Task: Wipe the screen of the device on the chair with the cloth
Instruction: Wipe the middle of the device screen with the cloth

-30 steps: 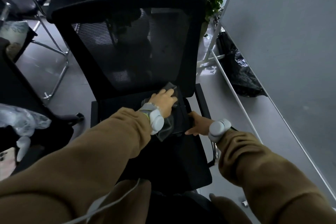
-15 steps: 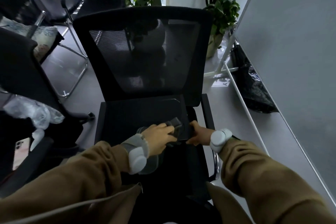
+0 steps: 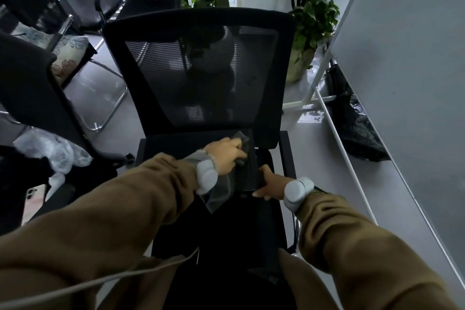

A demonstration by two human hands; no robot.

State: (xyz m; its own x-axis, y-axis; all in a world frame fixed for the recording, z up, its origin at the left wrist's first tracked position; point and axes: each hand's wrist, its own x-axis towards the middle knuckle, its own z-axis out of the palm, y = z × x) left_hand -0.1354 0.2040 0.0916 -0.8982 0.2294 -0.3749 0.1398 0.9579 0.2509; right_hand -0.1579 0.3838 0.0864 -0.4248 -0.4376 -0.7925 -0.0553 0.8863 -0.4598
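Observation:
A dark flat device (image 3: 247, 171) lies on the seat of the black mesh office chair (image 3: 198, 78), near the seat's right side. My left hand (image 3: 227, 155) presses a grey cloth (image 3: 220, 194) onto the device's far part; a tip of the cloth shows past my fingers and a loose corner hangs under my wrist. My right hand (image 3: 269, 185) grips the device's near right edge and holds it steady. Most of the screen is hidden by my left hand and the cloth.
A grey partition wall (image 3: 407, 83) runs along the right, with a black plastic bag (image 3: 357, 128) at its foot. Potted plants (image 3: 312, 25) stand behind the chair. Other chairs (image 3: 37, 88) and crumpled plastic (image 3: 50, 148) sit to the left. A white cable (image 3: 125, 274) crosses my lap.
My left hand has slid the cloth from the device's near end back toward its far end, after sweeping toward me earlier. My right hand keeps its grip on the edge.

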